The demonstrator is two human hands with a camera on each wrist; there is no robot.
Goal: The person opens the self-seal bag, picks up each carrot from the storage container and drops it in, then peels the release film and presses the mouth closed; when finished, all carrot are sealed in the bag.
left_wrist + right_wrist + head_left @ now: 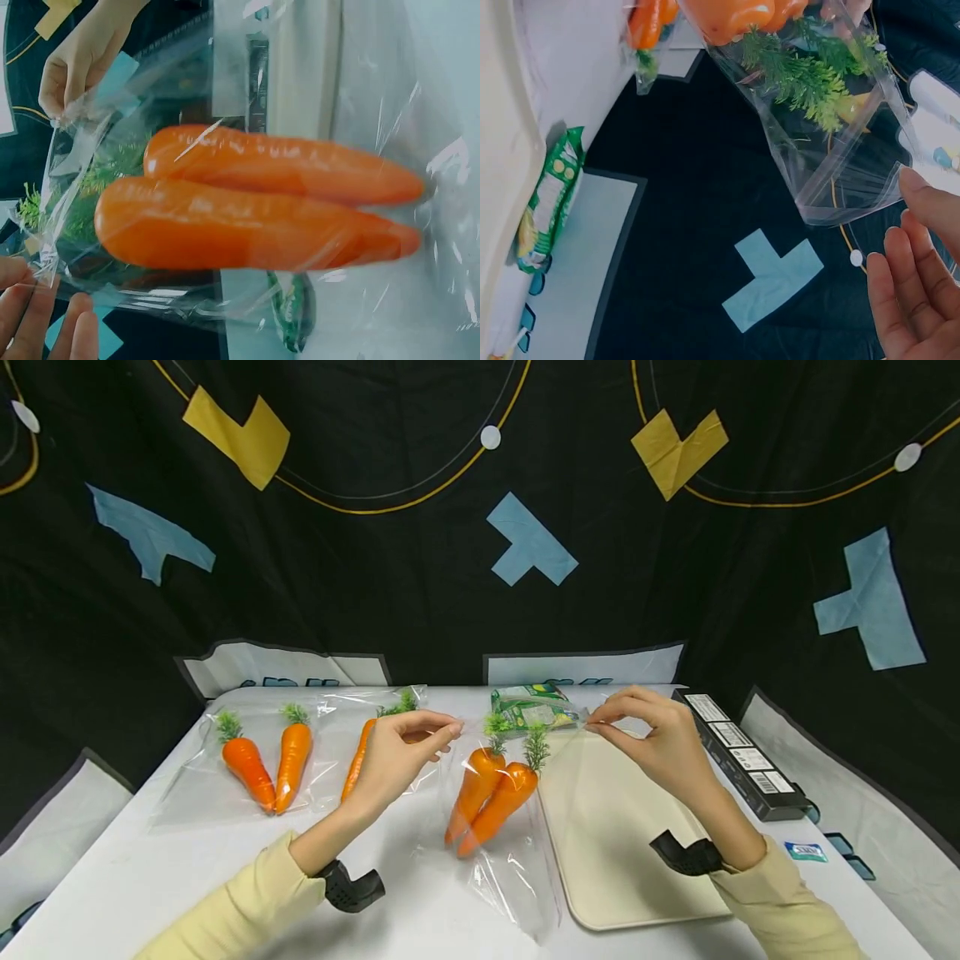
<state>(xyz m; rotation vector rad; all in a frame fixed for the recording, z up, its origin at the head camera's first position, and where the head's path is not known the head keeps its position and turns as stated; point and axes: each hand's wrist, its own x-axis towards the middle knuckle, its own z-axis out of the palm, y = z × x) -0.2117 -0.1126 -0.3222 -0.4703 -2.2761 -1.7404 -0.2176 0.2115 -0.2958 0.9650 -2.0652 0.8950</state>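
Note:
A clear plastic bag (pixel 510 885) with two orange carrots (pixel 498 797) inside hangs above the table's middle. Their green tops point up toward the bag's mouth. My left hand (pixel 405 752) pinches the mouth's left corner between thumb and fingers. At the opposite corner my right hand (pixel 656 743) pinches the film, so the top edge is stretched between both hands. In the left wrist view the carrots (pixel 255 225) lie side by side in the film. From the right wrist the bag's corner (pixel 855 180) shows between thumb and fingertips of the right hand (pixel 922 277).
Flat on the left lie bagged carrots (pixel 258 768), with another bagged carrot (pixel 360 760) partly behind my left hand. A beige tray (pixel 622 843) sits right of centre, a green packet (pixel 532 706) behind it. Farther right are a black box (pixel 742 760) and a small blue packet (pixel 806 852).

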